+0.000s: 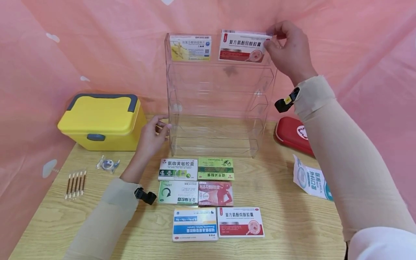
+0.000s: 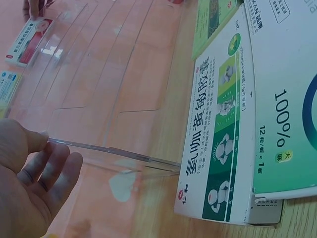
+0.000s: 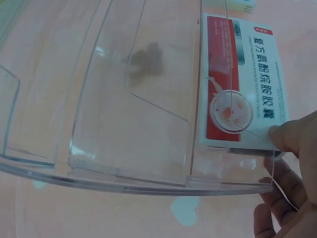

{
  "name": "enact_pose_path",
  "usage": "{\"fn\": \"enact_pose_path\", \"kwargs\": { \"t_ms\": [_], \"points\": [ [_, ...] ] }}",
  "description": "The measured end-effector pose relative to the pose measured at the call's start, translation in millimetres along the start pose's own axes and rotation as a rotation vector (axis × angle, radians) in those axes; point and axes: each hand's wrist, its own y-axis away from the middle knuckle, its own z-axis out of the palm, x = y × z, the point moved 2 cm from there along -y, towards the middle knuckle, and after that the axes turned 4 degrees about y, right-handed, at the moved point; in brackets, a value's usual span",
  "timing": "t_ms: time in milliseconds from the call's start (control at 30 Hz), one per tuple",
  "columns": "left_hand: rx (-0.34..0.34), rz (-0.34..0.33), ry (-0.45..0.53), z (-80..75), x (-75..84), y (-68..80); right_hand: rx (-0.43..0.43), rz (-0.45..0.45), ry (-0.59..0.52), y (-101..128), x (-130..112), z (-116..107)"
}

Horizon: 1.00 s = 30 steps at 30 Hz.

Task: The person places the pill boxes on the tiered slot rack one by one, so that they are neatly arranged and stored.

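Note:
A clear tiered display rack (image 1: 217,122) stands upright on the table. My right hand (image 1: 290,50) pinches the right end of a red-and-white medicine box (image 1: 243,47) at the top tier; in the right wrist view, the thumb lies on the box's front (image 3: 247,84) and the other fingers are partly hidden behind. A yellow-and-white medicine box (image 1: 190,48) sits to its left on the same tier. Lower down, my left hand (image 1: 152,137) holds the rack's left side edge, with the thumb against the panel (image 2: 114,151) in the left wrist view.
Several medicine boxes lie in rows before the rack, including a green-and-white one (image 1: 178,193) and another red-and-white one (image 1: 240,222). A yellow case (image 1: 100,122), cotton swabs (image 1: 76,184) and a small clear packet (image 1: 108,164) are left. A red case (image 1: 290,135) and mask packet (image 1: 310,178) are right.

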Motion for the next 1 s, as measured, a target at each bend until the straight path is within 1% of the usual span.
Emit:
{"fn": "enact_pose_path", "kwargs": {
  "t_ms": [67, 133, 200, 267, 367, 400, 467, 533, 567, 633, 733, 800, 833, 933, 1000],
  "points": [
    [0.000, 0.002, 0.003, 2.2, -0.3, 0.2, 0.045, -0.044, 0.031, 6, 4, -2],
    [0.001, 0.001, 0.008, 4.4, -0.7, 0.8, 0.105, -0.105, 0.030, 18, 9, -5],
    [-0.001, -0.002, 0.015, 6.4, -0.6, 1.7, 0.129, -0.151, -0.029, 40, 15, -8],
    [-0.005, -0.007, 0.024, 7.8, 0.5, 2.8, 0.109, -0.214, -0.108, 71, 22, -8],
    [-0.006, -0.016, 0.031, 7.3, 3.0, 3.9, -0.022, -0.283, -0.182, 133, 37, -1],
    [-0.004, -0.020, 0.031, 6.3, 3.8, 4.4, -0.077, -0.299, -0.183, 154, 43, 4],
    [0.000, -0.025, 0.024, 4.1, 4.9, 5.0, -0.179, -0.332, -0.146, 198, 56, 14],
    [0.005, -0.025, 0.018, 1.7, 4.6, 5.2, -0.275, -0.314, -0.100, 239, 70, 26],
    [0.005, -0.028, 0.015, 0.5, 4.4, 5.5, -0.322, -0.283, -0.085, 258, 77, 32],
    [0.006, -0.026, 0.012, -1.5, 3.3, 5.8, -0.411, -0.216, -0.075, 294, 91, 44],
    [0.007, -0.020, 0.010, -3.7, 1.6, 5.7, -0.518, -0.078, -0.105, 337, 109, 59],
    [0.006, -0.017, 0.013, -4.6, 0.5, 5.2, -0.569, 0.023, -0.113, 358, 117, 67],
    [0.006, -0.015, 0.015, -4.8, -0.2, 4.7, -0.586, 0.059, -0.110, 367, 120, 69],
    [0.015, -0.012, 0.018, -6.4, -2.2, 3.3, -0.614, 0.123, -0.077, 383, 125, 77],
    [0.022, -0.009, 0.015, -7.7, -3.4, 2.9, -0.617, 0.139, -0.052, 389, 126, 81]
  ]
}}
